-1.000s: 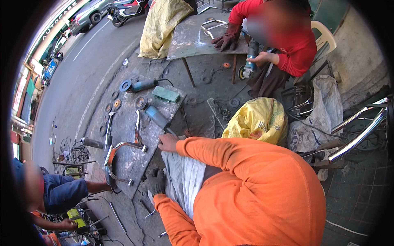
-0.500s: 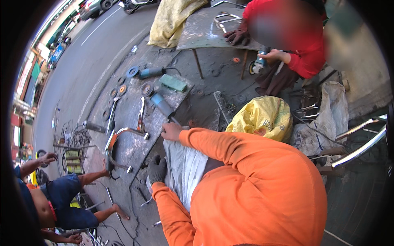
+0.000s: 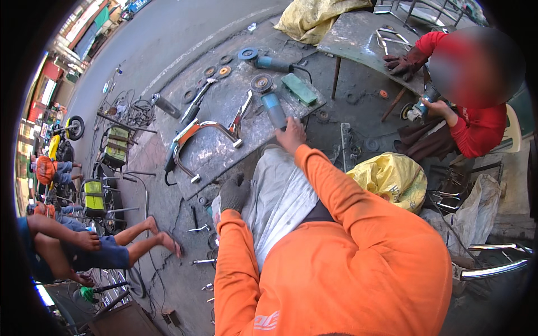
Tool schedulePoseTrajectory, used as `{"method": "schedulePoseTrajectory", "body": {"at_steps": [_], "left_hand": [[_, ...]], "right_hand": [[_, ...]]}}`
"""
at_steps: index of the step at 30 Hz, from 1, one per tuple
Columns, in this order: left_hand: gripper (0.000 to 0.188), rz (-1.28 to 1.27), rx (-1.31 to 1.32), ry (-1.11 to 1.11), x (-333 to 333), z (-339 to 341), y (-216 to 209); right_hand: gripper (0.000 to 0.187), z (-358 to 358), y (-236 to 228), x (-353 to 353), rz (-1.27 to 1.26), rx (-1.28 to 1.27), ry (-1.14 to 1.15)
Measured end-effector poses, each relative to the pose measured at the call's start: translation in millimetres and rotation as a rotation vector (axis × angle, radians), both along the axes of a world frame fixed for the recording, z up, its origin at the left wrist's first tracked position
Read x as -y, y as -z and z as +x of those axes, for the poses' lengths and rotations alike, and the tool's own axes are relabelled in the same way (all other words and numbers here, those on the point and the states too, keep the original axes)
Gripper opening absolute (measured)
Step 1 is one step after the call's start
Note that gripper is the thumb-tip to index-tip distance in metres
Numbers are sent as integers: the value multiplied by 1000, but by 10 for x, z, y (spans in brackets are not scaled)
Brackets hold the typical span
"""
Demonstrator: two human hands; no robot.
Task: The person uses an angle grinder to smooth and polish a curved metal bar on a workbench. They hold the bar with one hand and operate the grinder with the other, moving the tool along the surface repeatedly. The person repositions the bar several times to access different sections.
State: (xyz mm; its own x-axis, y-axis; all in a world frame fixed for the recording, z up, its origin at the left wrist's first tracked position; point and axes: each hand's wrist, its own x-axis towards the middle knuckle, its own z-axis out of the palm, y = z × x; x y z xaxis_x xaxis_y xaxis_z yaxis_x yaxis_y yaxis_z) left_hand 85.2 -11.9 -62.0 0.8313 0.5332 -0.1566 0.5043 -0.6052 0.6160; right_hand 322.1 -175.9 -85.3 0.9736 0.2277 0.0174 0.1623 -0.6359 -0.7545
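My left hand (image 3: 232, 194), in a dark grey knitted glove, rests by my knee on the light grey cloth (image 3: 280, 182) over my lap. Its fingers look loosely spread, with nothing visible in them. Bare, my right hand (image 3: 292, 135) reaches to the table's near edge, thumb and fingers apart. Its fingertips are at the tail of a blue angle grinder (image 3: 273, 109), which lies with its disc (image 3: 261, 83) facing up; no grip round it shows. Left of it on the low metal table (image 3: 216, 162) lies a bent chrome tube frame (image 3: 210, 124).
A second angle grinder (image 3: 272, 63), a green block (image 3: 298, 89) and loose discs (image 3: 225, 71) lie farther back. A yellow sack (image 3: 392, 179) stands at my right. A co-worker in red (image 3: 482, 129) holds another grinder (image 3: 416, 110). Another person's bare legs (image 3: 140, 238) extend at left.
The view has swung, so the table and both grinders appear farther right. My right hand stays by the grinder's tail, its fingers now more spread. My gloved left hand remains at the lap cloth.
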Motion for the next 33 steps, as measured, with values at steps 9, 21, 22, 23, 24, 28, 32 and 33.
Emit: {"method": "schedulePoseTrajectory", "body": {"at_steps": [9,21,22,23,24,28,32,33], "left_hand": [[43,0,20,-12,34,28,-51],[41,-230,313,-206,464,454,-680],[45,-318,264,-166,610,732,-750],[48,-382,214,-130,730,1013,-807],[48,-433,202,-90,846,1271,-841],[47,-632,70,-177,1042,1731,-772],[50,-1074,113,-258,986,1486,-654],[52,-1126,151,-238,1032,1418,-638]], "right_hand": [[97,328,288,-161,-248,-195,-53],[55,710,-152,944,113,-570,-270],[52,652,-196,991,124,-696,-196],[48,557,-202,979,125,-599,-254],[44,416,-174,932,152,-497,-305],[32,-42,-258,955,98,-360,-391],[38,-41,-553,1366,464,-795,-343],[43,4,-539,1369,508,-826,-272]]}}
